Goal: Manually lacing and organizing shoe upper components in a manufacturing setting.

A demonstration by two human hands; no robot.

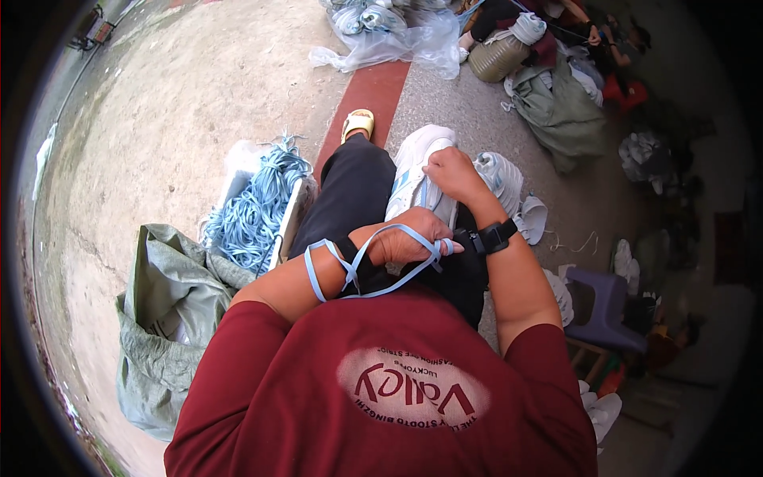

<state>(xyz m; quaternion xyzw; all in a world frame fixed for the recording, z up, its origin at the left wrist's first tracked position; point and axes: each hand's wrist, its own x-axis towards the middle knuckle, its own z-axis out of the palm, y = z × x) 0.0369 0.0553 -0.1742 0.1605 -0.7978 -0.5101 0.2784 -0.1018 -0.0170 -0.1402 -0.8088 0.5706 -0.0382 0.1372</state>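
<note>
A white sneaker (412, 163) with light-blue stripes rests on my lap, its length pointing away from me. My left hand (415, 233) lies by the near part of the sneaker, closed around a light-blue shoelace (391, 229). That lace loops loosely back over my left forearm. Across the sneaker's upper, my right hand (456, 172) is closed with its fingers curled at the lacing area. What its fingertips pinch is hidden. A second laced white sneaker (501, 181) sits just right of my right hand.
To my left stands a white box (296, 211) heaped with light-blue shoelaces (258, 203), beside a grey-green sack (179, 310). A purple stool (596, 310) is on the right. Farther off lie plastic-wrapped bundles (373, 20), another sack (560, 111) and co-workers.
</note>
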